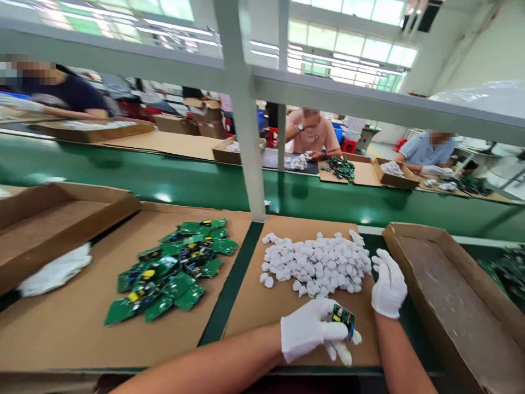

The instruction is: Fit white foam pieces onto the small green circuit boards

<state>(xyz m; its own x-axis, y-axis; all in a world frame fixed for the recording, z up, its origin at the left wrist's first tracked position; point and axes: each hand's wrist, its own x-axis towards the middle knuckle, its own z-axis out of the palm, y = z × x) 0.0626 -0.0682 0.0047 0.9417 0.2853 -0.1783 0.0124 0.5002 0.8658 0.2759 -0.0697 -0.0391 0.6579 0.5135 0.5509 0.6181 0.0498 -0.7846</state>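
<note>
My left hand point(315, 330), in a white glove, grips a small green circuit board point(343, 320) between thumb and fingers, above the cardboard near the front edge. Dark and yellow parts show on the board. To its right, my right hand point(389, 285), also gloved, is raised beside a heap of small white pieces point(320, 262). Its fingers are loosely bent and apart, and I see nothing in them. The white pieces lie on a cardboard sheet point(254, 317). On the left, a pile of green circuit boards point(176, 273) with yellow and blue parts rests on another sheet.
An open cardboard tray point(459, 306) stands at my right, another tray point(61, 219) at left. A white cloth-like item point(59, 272) lies beside the left tray. A metal post point(250, 137) rises ahead. Beyond the green conveyor belt point(197, 183), several people work.
</note>
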